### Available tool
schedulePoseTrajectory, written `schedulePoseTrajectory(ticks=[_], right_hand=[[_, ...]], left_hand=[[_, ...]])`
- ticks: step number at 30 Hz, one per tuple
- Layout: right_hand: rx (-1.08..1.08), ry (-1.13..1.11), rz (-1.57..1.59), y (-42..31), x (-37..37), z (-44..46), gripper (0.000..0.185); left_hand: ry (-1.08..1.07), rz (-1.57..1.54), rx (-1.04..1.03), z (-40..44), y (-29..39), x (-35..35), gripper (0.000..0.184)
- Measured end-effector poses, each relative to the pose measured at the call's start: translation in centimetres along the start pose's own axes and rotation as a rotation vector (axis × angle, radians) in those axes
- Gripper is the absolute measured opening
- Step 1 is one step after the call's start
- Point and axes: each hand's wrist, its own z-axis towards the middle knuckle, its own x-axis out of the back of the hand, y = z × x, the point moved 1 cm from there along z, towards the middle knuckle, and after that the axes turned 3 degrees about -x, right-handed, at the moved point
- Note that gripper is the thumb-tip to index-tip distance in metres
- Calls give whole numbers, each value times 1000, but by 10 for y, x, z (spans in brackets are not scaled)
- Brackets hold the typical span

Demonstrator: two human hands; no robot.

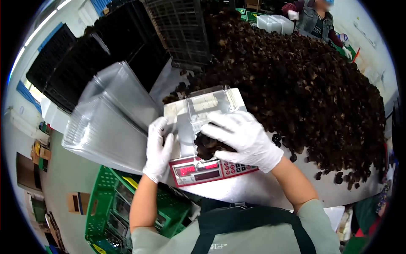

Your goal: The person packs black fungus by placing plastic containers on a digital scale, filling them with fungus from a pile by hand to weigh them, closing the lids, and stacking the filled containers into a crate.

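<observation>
A red-and-white digital scale (198, 171) with lit red digits stands on the metal table before me. On its plate is a clear plastic box (185, 134), whose edges are hard to make out. My left hand (159, 148), in a white glove, curls at the left side of the box, thumb and fingers about its edge. With its fingers bent around a clump of dark mushrooms (206, 146), my gloved right hand (247, 139) is over the right part of the box. The mushrooms look like wood ears. Part of the clump is hidden beneath that hand.
A big heap of the same mushrooms (292, 80) covers the table's far and right side. Nested clear boxes (112, 122) stand at left, black crates (179, 29) behind. Below left is a green crate (99, 203) holding boxes. A co-worker (315, 21) stands at the far right.
</observation>
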Motion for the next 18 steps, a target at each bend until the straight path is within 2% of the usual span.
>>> schedulePoseTrajectory(ticks=[1, 2, 3, 4, 5, 6, 7, 8, 9, 10, 12, 16, 18], right_hand=[[-86, 30, 31, 4, 12, -9, 64], [-157, 198, 105, 16, 9, -26, 60], [-341, 237, 177, 20, 15, -40, 55], [-476, 456, 247, 33, -5, -77, 45], [-723, 487, 372, 38, -15, -109, 38], [-738, 495, 246, 52, -29, -146, 32], [-864, 446, 261, 63, -51, -192, 27], [-1244, 396, 594, 70, -75, -235, 17], [-988, 486, 386, 57, -80, -242, 6], [-995, 476, 393, 55, -83, -246, 6], [-772, 251, -58, 52, -82, -243, 6], [-839, 391, 158, 53, -85, -239, 12], [-826, 389, 151, 54, -85, -241, 13]], left_hand=[[17, 54, -22, 0, -5, 1, 49], [20, 82, -6, -1, -5, 3, 51], [29, 66, 3, 0, -8, 3, 51], [37, 53, 12, -1, -11, 4, 52], [42, 71, -2, 0, -10, 5, 52], [8, 60, 18, -1, -13, 6, 52], [13, 54, 26, -1, -12, 6, 52], [12, 52, 34, -1, -10, 6, 52], [40, 50, 31, -1, -13, 4, 50], [27, 59, 26, -1, -19, 3, 50], [14, 67, 27, 0, -23, 0, 50], [32, 61, 41, 1, -25, -4, 50], [20, 38, 51, 0, -26, -2, 51]])
